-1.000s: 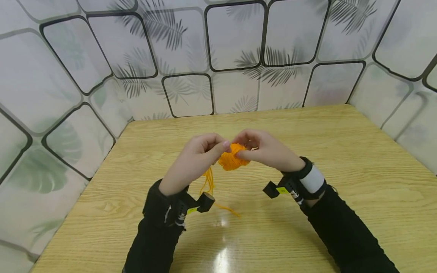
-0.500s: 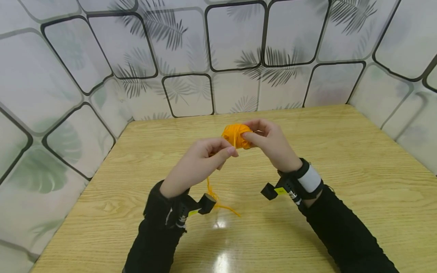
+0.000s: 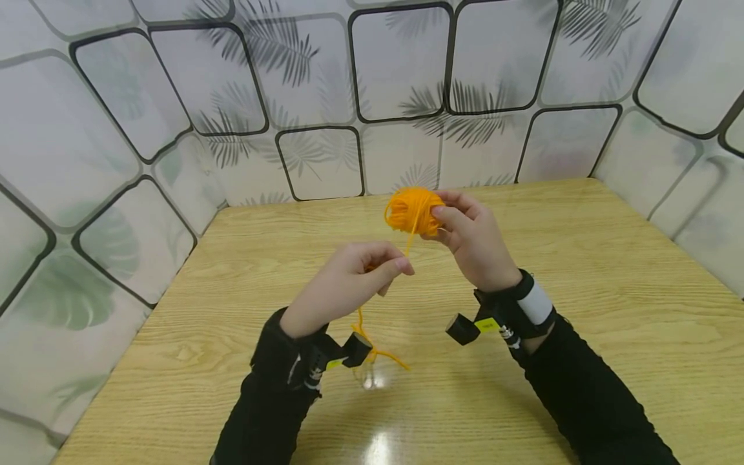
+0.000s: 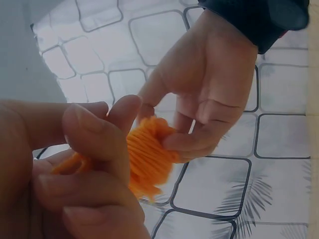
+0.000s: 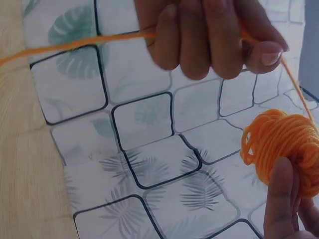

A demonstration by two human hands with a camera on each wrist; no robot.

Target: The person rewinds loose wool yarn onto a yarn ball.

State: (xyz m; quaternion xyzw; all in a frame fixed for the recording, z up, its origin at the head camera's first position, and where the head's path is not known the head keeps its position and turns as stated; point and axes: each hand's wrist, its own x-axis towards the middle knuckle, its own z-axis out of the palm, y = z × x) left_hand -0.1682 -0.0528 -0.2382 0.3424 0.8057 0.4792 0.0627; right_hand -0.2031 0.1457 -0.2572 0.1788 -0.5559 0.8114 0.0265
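Observation:
An orange ball of yarn (image 3: pixel 411 212) is held up over the far part of the table by my right hand (image 3: pixel 478 240), whose thumb and fingers grip its right end. Below and left of it, my left hand (image 3: pixel 357 281) pinches the yarn strand (image 5: pixel 296 89) between thumb and index finger. That strand runs taut from the ball to the pinch, as the right wrist view shows. From under the left hand the loose yarn tail (image 3: pixel 391 356) hangs down to the table. In the left wrist view the wound ball (image 4: pixel 149 154) is partly hidden behind the left fingers.
The wood-grain table (image 3: pixel 558 258) spreads under both arms. Patterned wall covering (image 3: pixel 401 64) with leaf prints and rounded frames rises at its back and sides. Each wrist wears a strapped black camera, the right one (image 3: pixel 463 328) and the left one (image 3: pixel 357 349).
My right hand has carried the ball up and away from the left hand, turning it. A short strand now stretches between them. The left hand has shifted slightly right, still pinching.

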